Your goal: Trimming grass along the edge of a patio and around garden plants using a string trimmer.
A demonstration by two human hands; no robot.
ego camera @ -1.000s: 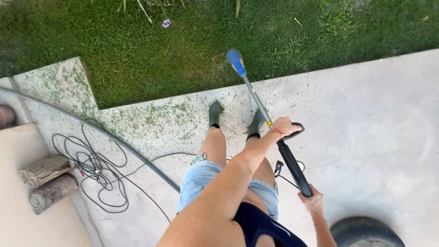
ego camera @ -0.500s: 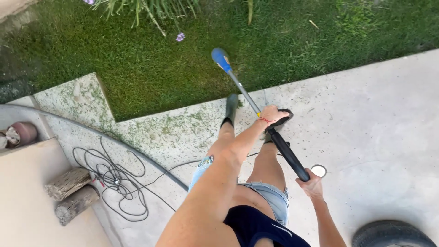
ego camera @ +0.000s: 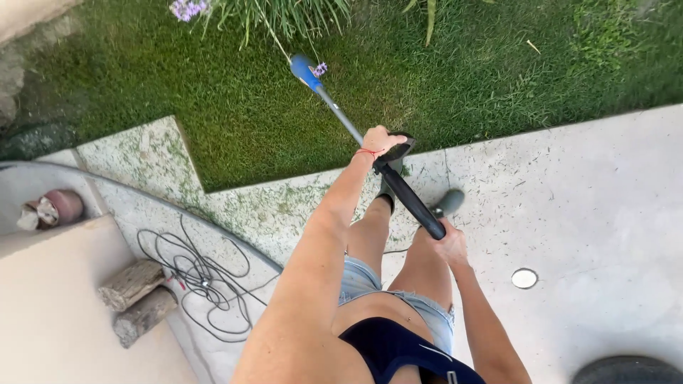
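The string trimmer (ego camera: pixel 356 128) runs diagonally from the person's waist out over the lawn (ego camera: pixel 441 78), its blue head (ego camera: pixel 304 70) low above the grass beside a clump of purple flowers (ego camera: pixel 186 8). The left hand (ego camera: pixel 380 141) is wrapped tight round the front loop handle; the right hand (ego camera: pixel 445 245) is clenched on the rear black grip. Both feet stand on the concrete paving (ego camera: pixel 583 199), just short of the grass edge. In my judgement, trimming along the border plants is in hand; steady head height near the stems is called for. A tangled cable (ego camera: pixel 199 274) lies behind on the paving, near two logs (ego camera: pixel 135 299).
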